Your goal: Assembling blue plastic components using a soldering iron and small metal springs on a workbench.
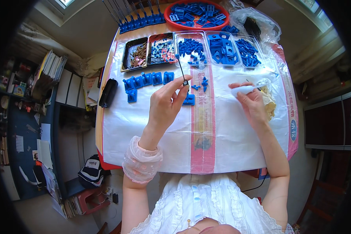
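My left hand [162,102] is closed, pinching a thin black rod [181,68] near its lower end. A small blue piece tops the rod, and a dark coil shows at my fingertips. To the right, my right hand [254,106] is wrapped round a small white tube-like object [243,90], lying nearly level; I cannot make out its exact kind. Beyond my left hand stand several blue blocks with raised parts [146,78], in a short row. Another blue block [188,100] sits just beside its fingers. Small blue pieces [204,84] lie loose between my hands.
Along the back stand a tray of brown pieces [124,62], a tray of small mixed parts [149,58] and clear trays of blue parts [206,58]. Behind are a red basin [167,18] and blue racks of rods [142,25]. A black case [108,93] lies left, crumpled yellowish material [270,102] right.
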The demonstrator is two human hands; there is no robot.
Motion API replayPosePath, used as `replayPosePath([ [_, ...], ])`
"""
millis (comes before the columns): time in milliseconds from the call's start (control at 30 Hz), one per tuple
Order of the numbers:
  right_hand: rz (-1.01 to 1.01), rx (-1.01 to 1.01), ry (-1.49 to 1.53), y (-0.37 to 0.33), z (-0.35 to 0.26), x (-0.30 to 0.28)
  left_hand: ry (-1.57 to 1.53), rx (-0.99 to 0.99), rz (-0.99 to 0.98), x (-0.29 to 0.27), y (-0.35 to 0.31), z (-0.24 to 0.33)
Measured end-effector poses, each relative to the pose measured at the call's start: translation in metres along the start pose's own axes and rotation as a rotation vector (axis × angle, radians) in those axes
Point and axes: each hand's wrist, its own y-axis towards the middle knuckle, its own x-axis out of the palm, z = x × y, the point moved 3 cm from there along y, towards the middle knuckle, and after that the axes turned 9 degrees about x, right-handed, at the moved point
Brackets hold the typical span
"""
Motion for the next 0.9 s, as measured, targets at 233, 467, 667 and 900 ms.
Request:
replayPosePath([
  [233, -0.035, 0.047, -0.015, -0.002, 0.002, 0.0, -0.002, -0.001, -0.004, 0.0, 0.0, 0.002],
  [467, -0.021, 0.001, -0.117, -0.003, -0.005, 0.001, -0.012, 0.023, 0.0, 0.001, 0.0, 0.003],
  [667, -0.008, 0.017, -0.174, -0.002, -0.008, -0.004, 0.004, 0.007, 0.001, 0.0, 0.001, 0.001],
  [900, 0.048, 0.026, -0.326, -0.001, -0.014, -0.011, -0.008, 0.022, 0.001, 0.0, 0.0, 0.001],
])
